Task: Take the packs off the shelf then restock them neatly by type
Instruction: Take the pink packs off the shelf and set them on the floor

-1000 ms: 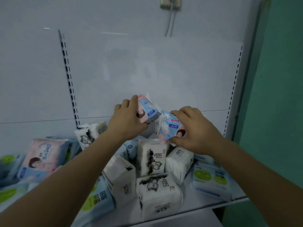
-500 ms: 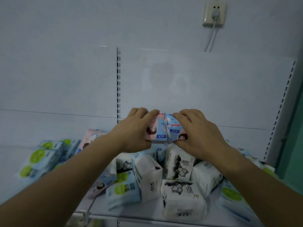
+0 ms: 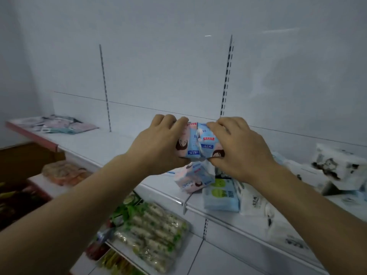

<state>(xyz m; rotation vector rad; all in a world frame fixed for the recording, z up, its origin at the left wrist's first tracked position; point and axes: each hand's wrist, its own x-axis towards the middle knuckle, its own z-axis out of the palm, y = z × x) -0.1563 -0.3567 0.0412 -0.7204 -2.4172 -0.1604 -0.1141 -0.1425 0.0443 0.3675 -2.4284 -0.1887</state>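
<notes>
Far left on the shelf (image 3: 127,144): a small flat heap of pinkish and grey packets (image 3: 59,124), lying loose, type not readable. Then a long bare stretch of white shelf board, running to the middle.

Centre, held up above the shelf's front edge: two small pink-and-blue packs (image 3: 195,142) pressed side by side, touching along their inner edges. Left hand (image 3: 158,143) curled round the left pack, fingers over its top, thumb underneath. Right hand (image 3: 236,147) curled round the right pack in the same way, fingertips on top, thumb pinching below. Both grips closed on the pair, neither spread.

Just below the held pair, lying tilted on the shelf: a larger pink-and-blue pack (image 3: 193,178) of similar print. Beside it to the right, a light blue pack with green circles (image 3: 220,194), then white packs with black print (image 3: 256,201) tumbled against each other, and further right another white pack with a dark cartoon figure (image 3: 341,165), tipped on its edge.

Lower shelves at left and centre: wrapped food trays (image 3: 153,231), apart from the task.

Judged from this: sorting barely begun. Two matching packs gathered, probably bound for the bare stretch. Right-hand pile unsorted, types mixed; left heap also not neatly set. Most of the restocking yet to do.
</notes>
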